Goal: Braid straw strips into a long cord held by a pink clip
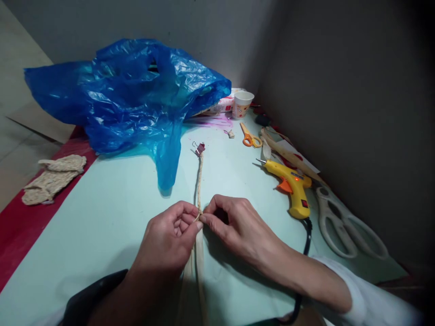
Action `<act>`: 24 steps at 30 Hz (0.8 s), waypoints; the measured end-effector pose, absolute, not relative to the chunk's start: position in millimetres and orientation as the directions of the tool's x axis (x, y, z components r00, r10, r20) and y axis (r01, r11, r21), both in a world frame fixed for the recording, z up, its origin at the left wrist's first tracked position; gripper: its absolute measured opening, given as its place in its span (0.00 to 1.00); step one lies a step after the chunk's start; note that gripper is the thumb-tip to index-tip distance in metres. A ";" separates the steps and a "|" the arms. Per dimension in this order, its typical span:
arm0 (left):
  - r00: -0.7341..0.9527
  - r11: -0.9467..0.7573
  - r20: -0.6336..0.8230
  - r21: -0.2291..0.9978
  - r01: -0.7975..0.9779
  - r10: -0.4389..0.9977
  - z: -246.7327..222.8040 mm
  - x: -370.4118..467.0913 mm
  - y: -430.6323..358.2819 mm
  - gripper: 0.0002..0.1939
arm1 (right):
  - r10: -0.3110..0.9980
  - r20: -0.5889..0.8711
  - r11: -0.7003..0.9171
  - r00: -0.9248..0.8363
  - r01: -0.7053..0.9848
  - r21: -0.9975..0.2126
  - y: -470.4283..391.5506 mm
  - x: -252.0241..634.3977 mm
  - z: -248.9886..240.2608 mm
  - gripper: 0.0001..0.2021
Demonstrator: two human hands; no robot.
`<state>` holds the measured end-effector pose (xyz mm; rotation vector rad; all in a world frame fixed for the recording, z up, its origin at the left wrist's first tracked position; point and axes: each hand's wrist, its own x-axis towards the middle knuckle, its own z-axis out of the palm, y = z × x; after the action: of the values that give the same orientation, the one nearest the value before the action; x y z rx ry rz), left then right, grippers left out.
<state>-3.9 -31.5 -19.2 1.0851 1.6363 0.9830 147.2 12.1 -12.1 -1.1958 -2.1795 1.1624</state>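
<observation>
A narrow pale braid [200, 179] runs down the table from a dark red binder clip [200, 148] that grips its far end. At the braid's near end my left hand [171, 233] pinches a strand between thumb and forefinger. My right hand [234, 222] meets it from the other side, thumb and forefinger closed on the braid at the same spot. Below the hands, loose flat pale strips [200, 267] trail toward me. The exact crossing of the strands is partly hidden by my fingertips.
A blue plastic bag [136, 95] lies heaped at the back left, near a paper cup [242, 104]. On the right are orange scissors [250, 138], a yellow glue gun [290, 185] with a lit light, and large white-handled scissors [346, 226]. Folded woven pieces [54, 178] lie left.
</observation>
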 end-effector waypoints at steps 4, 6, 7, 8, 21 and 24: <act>-0.150 0.290 -0.262 0.934 0.208 0.953 -19.9 -8.5 -29.5 0.16 | 0.804 -0.071 0.291 -0.590 0.495 -0.819 12.0 149.1 -11.2 0.08; -0.106 0.310 -0.292 0.922 0.234 0.950 -19.1 -11.3 -27.4 0.13 | 0.790 -0.066 0.317 -0.609 0.499 -0.807 11.8 150.0 -11.1 0.09; -0.086 0.321 -0.309 0.913 0.251 0.947 -18.3 -12.5 -26.5 0.12 | 0.784 -0.064 0.332 -0.618 0.504 -0.798 11.8 150.4 -11.2 0.09; -0.068 0.332 -0.326 0.905 0.266 0.943 -17.3 -13.6 -25.7 0.11 | 0.778 -0.063 0.344 -0.625 0.509 -0.789 11.8 150.5 -11.2 0.09; 0.054 0.256 -0.299 0.885 0.388 0.953 -6.4 -21.0 -33.8 0.09 | 0.791 0.011 0.371 -0.612 0.465 -0.804 13.2 146.8 -10.9 0.06; 0.038 0.250 -0.290 0.880 0.403 0.956 -4.8 -20.0 -35.8 0.09 | 0.797 0.041 0.366 -0.602 0.429 -0.826 12.3 146.7 -13.0 0.06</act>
<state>-20.0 -35.8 -4.8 1.3177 1.5388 0.7069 146.7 12.3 -13.0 -1.0632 -2.1953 1.1322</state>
